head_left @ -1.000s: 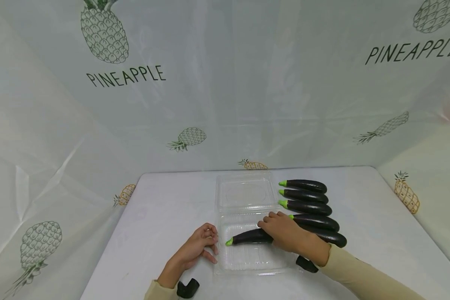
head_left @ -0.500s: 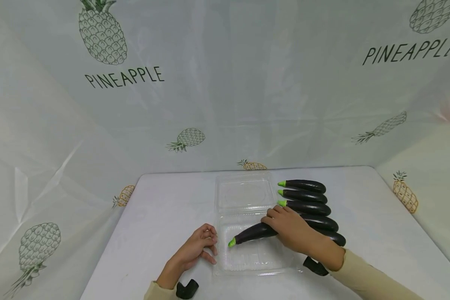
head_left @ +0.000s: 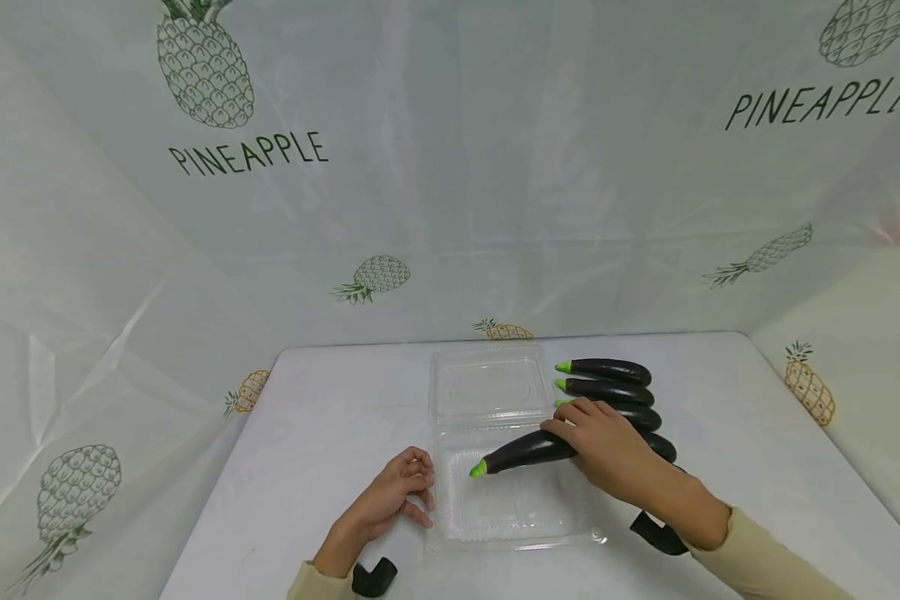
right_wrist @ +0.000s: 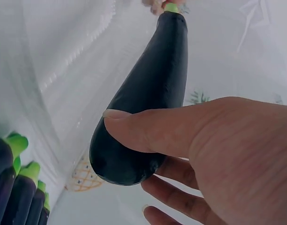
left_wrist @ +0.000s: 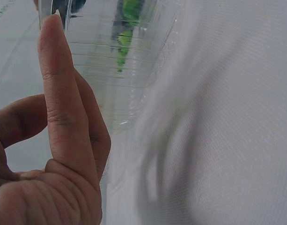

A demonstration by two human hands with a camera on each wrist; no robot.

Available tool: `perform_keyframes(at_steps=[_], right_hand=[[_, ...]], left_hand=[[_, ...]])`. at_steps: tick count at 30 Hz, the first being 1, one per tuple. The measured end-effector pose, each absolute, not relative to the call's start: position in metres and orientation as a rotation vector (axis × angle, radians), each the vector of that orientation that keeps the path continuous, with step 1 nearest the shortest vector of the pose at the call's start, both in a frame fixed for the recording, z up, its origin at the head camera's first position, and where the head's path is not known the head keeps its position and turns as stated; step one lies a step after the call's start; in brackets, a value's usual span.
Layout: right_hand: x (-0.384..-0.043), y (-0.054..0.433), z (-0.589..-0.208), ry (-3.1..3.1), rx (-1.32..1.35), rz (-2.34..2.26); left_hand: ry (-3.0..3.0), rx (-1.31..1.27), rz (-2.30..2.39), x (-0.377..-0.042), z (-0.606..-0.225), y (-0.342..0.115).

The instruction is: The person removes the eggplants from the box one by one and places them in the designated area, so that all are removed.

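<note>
In the head view, a dark purple eggplant (head_left: 528, 450) with a light green stem end slants above the lower half of an open clear plastic clamshell box (head_left: 510, 546). My right hand (head_left: 607, 450) grips its thick end. From the right wrist view, the thumb (right_wrist: 148, 131) lies across the eggplant's near side, with fingers curled behind it. The stem end points toward my left hand (head_left: 393, 496), which rests at the box's left edge with relaxed fingers. The left wrist view has its straight finger (left_wrist: 61, 89) against the clear wall.
Several more eggplants (head_left: 611, 371) lie in a row right of the box, stems to the left; my right hand partly covers the nearer ones. The box lid (head_left: 450, 383) lies back toward the far edge of the white table (head_left: 330, 417). Pineapple-printed sheeting (head_left: 495, 208) hangs behind.
My right hand has moved to the right and slightly away from me, drawing the eggplant with it. The eggplant now slants more steeply. My left hand stays where it was.
</note>
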State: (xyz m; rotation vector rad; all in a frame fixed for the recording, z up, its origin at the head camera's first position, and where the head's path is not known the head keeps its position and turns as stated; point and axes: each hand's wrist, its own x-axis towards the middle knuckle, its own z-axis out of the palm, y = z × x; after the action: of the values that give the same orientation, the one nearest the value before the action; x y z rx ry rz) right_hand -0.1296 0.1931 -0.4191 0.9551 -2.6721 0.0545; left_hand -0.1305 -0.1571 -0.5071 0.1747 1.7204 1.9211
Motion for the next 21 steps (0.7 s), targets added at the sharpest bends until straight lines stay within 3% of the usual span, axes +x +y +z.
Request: perform_keyframes(at_steps=[21], right_hand=[[-0.115,0.239,-0.408,-2.668,0.822,0.193]], left_hand=[[1.727,0.186,1.924,-0.131,-0.508,-0.159]])
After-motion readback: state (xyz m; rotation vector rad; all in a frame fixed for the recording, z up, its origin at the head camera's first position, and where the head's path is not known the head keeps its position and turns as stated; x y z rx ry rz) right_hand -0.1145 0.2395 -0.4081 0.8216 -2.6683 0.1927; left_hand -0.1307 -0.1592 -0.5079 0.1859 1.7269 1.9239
